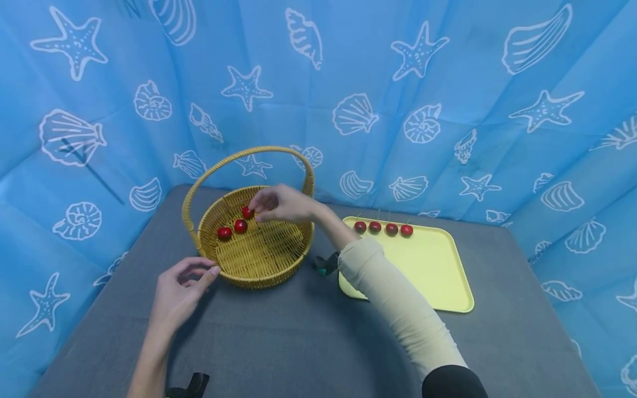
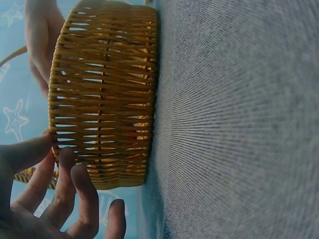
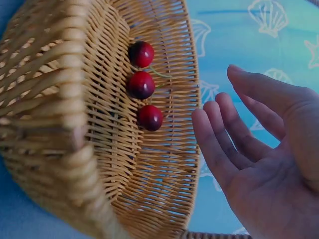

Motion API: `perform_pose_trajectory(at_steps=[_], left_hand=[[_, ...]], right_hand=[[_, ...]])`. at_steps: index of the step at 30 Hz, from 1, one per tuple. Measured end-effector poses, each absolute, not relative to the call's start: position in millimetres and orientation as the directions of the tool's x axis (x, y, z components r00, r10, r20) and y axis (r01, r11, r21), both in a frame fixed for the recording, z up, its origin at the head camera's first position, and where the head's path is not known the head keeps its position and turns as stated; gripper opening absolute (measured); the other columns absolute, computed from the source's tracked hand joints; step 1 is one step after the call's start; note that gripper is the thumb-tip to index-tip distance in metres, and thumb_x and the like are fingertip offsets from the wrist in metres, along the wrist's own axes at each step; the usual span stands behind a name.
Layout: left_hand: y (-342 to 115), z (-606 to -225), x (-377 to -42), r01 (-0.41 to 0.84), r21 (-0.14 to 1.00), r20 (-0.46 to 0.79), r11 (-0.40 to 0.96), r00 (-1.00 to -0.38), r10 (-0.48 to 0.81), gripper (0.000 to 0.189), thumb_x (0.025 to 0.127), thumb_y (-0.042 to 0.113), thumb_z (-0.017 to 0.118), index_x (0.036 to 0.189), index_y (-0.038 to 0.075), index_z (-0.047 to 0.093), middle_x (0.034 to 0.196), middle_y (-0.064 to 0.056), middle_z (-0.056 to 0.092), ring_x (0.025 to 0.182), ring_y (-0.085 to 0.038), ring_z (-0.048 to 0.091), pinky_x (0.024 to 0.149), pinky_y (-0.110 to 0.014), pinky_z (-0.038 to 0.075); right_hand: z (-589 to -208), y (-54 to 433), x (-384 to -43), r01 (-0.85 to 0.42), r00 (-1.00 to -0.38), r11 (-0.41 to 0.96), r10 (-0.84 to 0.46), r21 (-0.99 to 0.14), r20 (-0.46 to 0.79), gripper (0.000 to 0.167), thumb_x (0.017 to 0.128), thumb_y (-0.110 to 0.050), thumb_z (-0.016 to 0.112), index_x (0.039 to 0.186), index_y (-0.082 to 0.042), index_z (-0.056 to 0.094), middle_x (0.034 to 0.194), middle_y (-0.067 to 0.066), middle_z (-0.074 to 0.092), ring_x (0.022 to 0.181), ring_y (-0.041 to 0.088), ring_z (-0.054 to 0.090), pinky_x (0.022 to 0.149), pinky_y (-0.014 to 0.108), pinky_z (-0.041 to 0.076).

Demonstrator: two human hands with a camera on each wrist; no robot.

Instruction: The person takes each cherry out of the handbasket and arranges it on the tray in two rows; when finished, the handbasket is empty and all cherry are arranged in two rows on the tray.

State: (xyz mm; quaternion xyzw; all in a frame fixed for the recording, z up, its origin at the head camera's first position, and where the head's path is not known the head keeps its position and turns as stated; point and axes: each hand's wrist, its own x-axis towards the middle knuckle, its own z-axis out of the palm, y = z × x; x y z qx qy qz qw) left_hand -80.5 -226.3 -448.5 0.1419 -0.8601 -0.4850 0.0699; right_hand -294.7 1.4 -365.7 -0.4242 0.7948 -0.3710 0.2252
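Note:
A round wicker basket (image 1: pixel 256 282) with a tall arched handle stands on the grey cloth. Inside lie three red cherries (image 3: pixel 141 84), side by side near the wall, with thin green stems visible in the right wrist view. My left hand (image 1: pixel 181 290) pinches the basket's rim at its near left side, thumb and forefinger on the edge, as the left wrist view (image 2: pixel 65 189) also shows. Over the basket hovers my right hand (image 1: pixel 286 203), its fingers loosely spread and nothing between them, just beside the farthest cherry. In the right wrist view, the right palm (image 3: pixel 269 184) is bare.
To the right lies a yellow rectangular tray (image 1: pixel 423 271), with several cherries (image 1: pixel 391 229) in a row along its far edge. My right forearm crosses over the tray's left part. A blue curtain (image 1: pixel 318 83) with shell and starfish prints hangs behind the table.

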Motion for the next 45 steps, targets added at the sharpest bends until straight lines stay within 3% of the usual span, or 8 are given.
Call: perform_pose_trajectory(at_steps=[3,6,9,13,20,30,40,45], left_hand=[[-226.1,-448.2,-80.8,-0.185,0.854,-0.029,0.487,-0.95,-0.31,0.036,0.102,0.041,0.077,0.127,0.015,0.073,0.112,-0.014,0.077,0.074,-0.019,0.072,0.064,-0.027,0.052],[-226.1,-447.7,-81.1,-0.194,0.854,-0.04,0.482,-0.95,-0.31,0.037,0.102,0.042,0.077,0.128,0.015,0.072,0.113,-0.014,0.077,0.075,-0.019,0.072,0.064,-0.027,0.052],[-226.4,-447.7,-81.4,-0.196,0.854,-0.044,0.482,-0.95,-0.309,0.038,0.102,0.043,0.076,0.128,0.015,0.072,0.113,-0.014,0.077,0.075,-0.018,0.072,0.064,-0.027,0.052],[-227.3,-448.1,-81.4,-0.183,0.856,-0.029,0.483,-0.951,-0.308,0.039,0.102,0.044,0.076,0.127,0.015,0.073,0.113,-0.015,0.077,0.075,-0.019,0.072,0.064,-0.027,0.052],[-227.6,-449.5,-81.8,-0.158,0.854,0.01,0.496,-0.947,-0.32,0.035,0.102,0.041,0.077,0.125,0.014,0.074,0.111,-0.015,0.078,0.075,-0.019,0.071,0.065,-0.026,0.053],[-226.9,-450.7,-80.4,-0.128,0.868,0.033,0.48,-0.95,-0.311,0.031,0.102,0.036,0.078,0.123,0.013,0.075,0.104,-0.011,0.078,0.068,-0.016,0.069,0.061,-0.027,0.05],[-226.3,-449.3,-80.6,-0.147,0.863,0.012,0.482,-0.95,-0.312,0.032,0.102,0.037,0.078,0.124,0.014,0.075,0.105,-0.009,0.078,0.07,-0.016,0.07,0.063,-0.026,0.051],[-226.7,-449.8,-81.3,-0.148,0.863,0.013,0.483,-0.949,-0.315,0.033,0.102,0.036,0.079,0.125,0.013,0.074,0.109,-0.012,0.078,0.07,-0.014,0.069,0.063,-0.026,0.05]], right_hand=[[-369.5,-6.0,-298.1,-0.451,-0.566,0.387,-0.821,-0.804,-0.078,0.029,0.102,-0.012,0.076,0.13,-0.005,0.071,0.125,0.012,0.075,0.116,0.019,0.072,0.101,0.028,0.058],[-374.2,-12.6,-301.5,-0.398,-0.582,0.4,-0.806,-0.825,-0.11,0.028,0.103,-0.011,0.075,0.13,-0.007,0.072,0.125,0.012,0.075,0.117,0.022,0.072,0.103,0.036,0.06],[-379.0,-18.5,-304.8,-0.343,-0.588,0.397,-0.797,-0.851,-0.135,0.029,0.103,-0.008,0.074,0.131,-0.003,0.07,0.124,0.016,0.075,0.119,0.037,0.072,0.106,0.05,0.059],[-385.8,-25.6,-309.9,-0.294,-0.603,0.388,-0.785,-0.873,-0.146,0.031,0.105,-0.007,0.071,0.134,0.002,0.068,0.123,0.02,0.074,0.123,0.049,0.068,0.106,0.059,0.058],[-398.1,-33.3,-311.4,-0.274,-0.629,0.405,-0.762,-0.872,-0.156,0.032,0.107,-0.007,0.068,0.136,0.005,0.067,0.125,0.025,0.073,0.126,0.046,0.068,0.104,0.057,0.059],[-417.6,-42.8,-307.2,-0.274,-0.635,0.439,-0.751,-0.856,-0.182,0.037,0.107,-0.011,0.069,0.142,0.0,0.065,0.136,0.021,0.068,0.125,0.036,0.068,0.101,0.052,0.061],[-426.4,-43.5,-305.8,-0.288,-0.583,0.477,-0.775,-0.83,-0.243,0.048,0.107,-0.012,0.069,0.154,-0.01,0.059,0.155,0.016,0.062,0.137,0.03,0.064,0.104,0.039,0.06],[-428.0,-43.4,-305.8,-0.355,-0.52,0.498,-0.808,-0.791,-0.275,0.053,0.108,-0.013,0.067,0.16,-0.014,0.054,0.166,0.014,0.053,0.137,0.031,0.066,0.118,0.043,0.052]])
